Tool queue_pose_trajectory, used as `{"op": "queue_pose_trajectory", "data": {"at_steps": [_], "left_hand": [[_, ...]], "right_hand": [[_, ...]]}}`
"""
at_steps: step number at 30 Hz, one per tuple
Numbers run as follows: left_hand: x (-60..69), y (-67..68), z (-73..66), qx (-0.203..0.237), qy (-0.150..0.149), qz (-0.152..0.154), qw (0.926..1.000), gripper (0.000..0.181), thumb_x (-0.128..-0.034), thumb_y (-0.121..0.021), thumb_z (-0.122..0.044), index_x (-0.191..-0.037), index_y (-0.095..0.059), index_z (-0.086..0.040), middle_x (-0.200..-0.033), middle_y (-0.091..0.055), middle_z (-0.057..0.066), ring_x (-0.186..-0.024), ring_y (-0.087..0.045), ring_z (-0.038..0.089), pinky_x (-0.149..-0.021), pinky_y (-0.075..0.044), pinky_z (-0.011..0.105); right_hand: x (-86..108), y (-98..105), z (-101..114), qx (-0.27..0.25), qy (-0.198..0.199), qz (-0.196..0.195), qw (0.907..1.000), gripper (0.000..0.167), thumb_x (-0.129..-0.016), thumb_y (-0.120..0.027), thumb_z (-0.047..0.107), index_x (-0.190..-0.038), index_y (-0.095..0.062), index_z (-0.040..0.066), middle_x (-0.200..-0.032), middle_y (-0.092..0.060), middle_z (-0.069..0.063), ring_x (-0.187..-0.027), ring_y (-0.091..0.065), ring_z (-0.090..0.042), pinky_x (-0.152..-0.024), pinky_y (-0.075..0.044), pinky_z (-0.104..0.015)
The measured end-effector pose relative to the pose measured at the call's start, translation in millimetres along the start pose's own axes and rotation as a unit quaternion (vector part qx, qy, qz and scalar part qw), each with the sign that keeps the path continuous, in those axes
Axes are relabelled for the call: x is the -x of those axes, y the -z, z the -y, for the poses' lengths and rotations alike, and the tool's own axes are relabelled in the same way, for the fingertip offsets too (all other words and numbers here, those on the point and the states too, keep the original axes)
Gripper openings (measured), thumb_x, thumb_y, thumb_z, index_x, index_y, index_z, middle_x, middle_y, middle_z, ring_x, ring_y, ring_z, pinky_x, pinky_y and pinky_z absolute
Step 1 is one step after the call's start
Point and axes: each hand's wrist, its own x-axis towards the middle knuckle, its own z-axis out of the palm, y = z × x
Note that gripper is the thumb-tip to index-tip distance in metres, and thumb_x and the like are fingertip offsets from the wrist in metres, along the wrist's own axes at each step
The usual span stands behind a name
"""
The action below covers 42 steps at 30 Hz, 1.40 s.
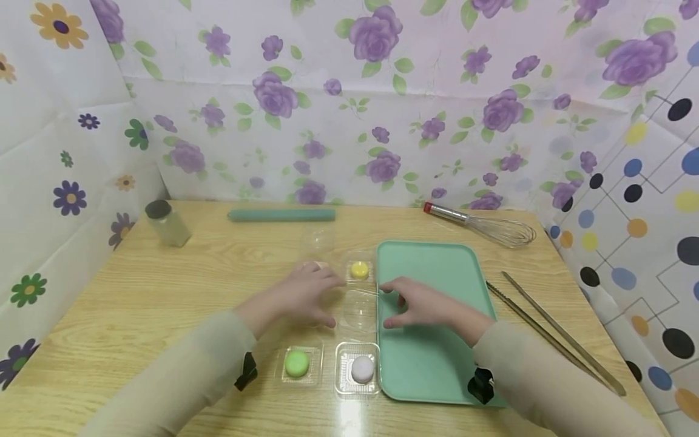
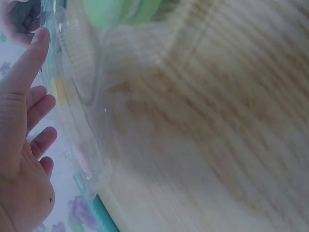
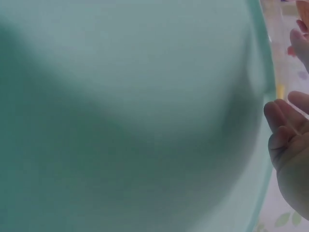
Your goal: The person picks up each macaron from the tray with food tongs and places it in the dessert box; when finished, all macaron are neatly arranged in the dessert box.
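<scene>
My left hand [image 1: 308, 295] hovers over the clear plastic boxes, fingers spread and nothing between them. Over the left part of the mint-green tray [image 1: 437, 370] hangs my right hand [image 1: 417, 303], its fingers loosely bent and holding nothing. Between the hands lies a clear lid [image 1: 358, 311], joined to the box with a yellow macaron [image 1: 359, 270]. Nearer me, a green macaron [image 1: 297, 363] and a pale lavender macaron [image 1: 363, 369] each sit in a clear box. Another box behind my left hand is mostly hidden; only a pale bit of its contents shows.
A teal rolling pin [image 1: 281, 215] lies along the back edge, with a black-capped jar [image 1: 167, 224] at back left. A whisk [image 1: 486, 226] rests behind the tray. Long metal tongs [image 1: 562, 334] lie to its right. Patterned cloth walls surround the table.
</scene>
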Motion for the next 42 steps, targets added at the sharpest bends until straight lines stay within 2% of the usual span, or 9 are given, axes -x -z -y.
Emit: {"op": "queue_pose_trajectory", "data": {"at_steps": [9,16,21,28,33,37,42], "left_hand": [[-3.9,-5.7,-3.1,-0.024,-0.017,-0.006,0.9996,0.089,-0.0642,-0.076,-0.057,-0.138,-0.046,-0.017,-0.137,-0.046,-0.002,-0.123,-0.036,0.02,-0.106,-0.023,0.045],[-8.3,-10.7,-8.0,-0.03,-0.031,-0.003,0.9991,0.091,-0.0623,-0.077,-0.058,-0.137,-0.047,-0.016,-0.133,-0.049,-0.001,-0.118,-0.038,0.02,-0.101,-0.03,0.044],[-10.6,-12.3,-10.4,-0.033,-0.032,-0.002,0.9989,0.089,-0.0627,-0.078,-0.056,-0.137,-0.048,-0.016,-0.13,-0.05,-0.002,-0.112,-0.038,0.018,-0.1,-0.033,0.041],[-11.1,-7.6,-14.3,-0.028,-0.024,-0.002,0.9993,0.087,-0.064,-0.078,-0.055,-0.136,-0.048,-0.016,-0.13,-0.051,-0.001,-0.115,-0.039,0.02,-0.102,-0.032,0.044],[-8.9,-0.5,-17.9,-0.013,-0.015,-0.01,0.9998,0.086,-0.0654,-0.077,-0.055,-0.137,-0.048,-0.016,-0.134,-0.049,0.001,-0.12,-0.038,0.022,-0.103,-0.029,0.047],[-8.4,1.1,-18.6,0.01,-0.007,-0.02,0.9997,0.089,-0.0663,-0.077,-0.055,-0.139,-0.045,-0.016,-0.138,-0.046,0.003,-0.125,-0.035,0.024,-0.106,-0.026,0.051],[-8.2,1.3,-18.5,0.047,0.01,-0.036,0.9982,0.09,-0.0675,-0.078,-0.051,-0.141,-0.042,-0.013,-0.139,-0.044,0.008,-0.128,-0.035,0.027,-0.107,-0.025,0.05]], "right_hand": [[3.6,-10.5,3.7,-0.023,-0.004,-0.003,0.9997,0.079,-0.076,-0.075,0.044,-0.137,-0.043,0.007,-0.124,-0.045,-0.008,-0.09,-0.049,-0.016,-0.076,-0.045,-0.032],[2.1,-17.4,1.1,-0.013,0.002,-0.005,0.9999,0.077,-0.075,-0.075,0.045,-0.136,-0.044,0.01,-0.12,-0.044,-0.005,-0.088,-0.047,-0.013,-0.073,-0.045,-0.028],[1.4,-18.1,3.7,-0.015,0.01,-0.006,0.9998,0.075,-0.076,-0.075,0.043,-0.136,-0.045,0.008,-0.122,-0.044,-0.005,-0.086,-0.047,-0.012,-0.072,-0.045,-0.028],[0.8,-14.4,9.7,-0.022,0.002,-0.008,0.9997,0.079,-0.076,-0.076,0.042,-0.138,-0.043,0.006,-0.122,-0.043,-0.005,-0.089,-0.047,-0.013,-0.072,-0.045,-0.028],[0.9,-10.2,14.1,-0.028,-0.002,-0.018,0.9994,0.084,-0.075,-0.077,0.042,-0.142,-0.039,0.007,-0.126,-0.04,-0.005,-0.09,-0.048,-0.013,-0.07,-0.046,-0.027],[0.5,-7.0,16.5,-0.031,0.014,-0.034,0.9988,0.086,-0.075,-0.076,0.042,-0.142,-0.038,0.004,-0.128,-0.039,-0.006,-0.088,-0.048,-0.013,-0.068,-0.046,-0.027],[1.2,-2.8,18.8,-0.026,0.025,-0.054,0.9979,0.086,-0.075,-0.077,0.041,-0.141,-0.038,0.003,-0.129,-0.038,-0.007,-0.087,-0.048,-0.014,-0.066,-0.046,-0.027]]}}
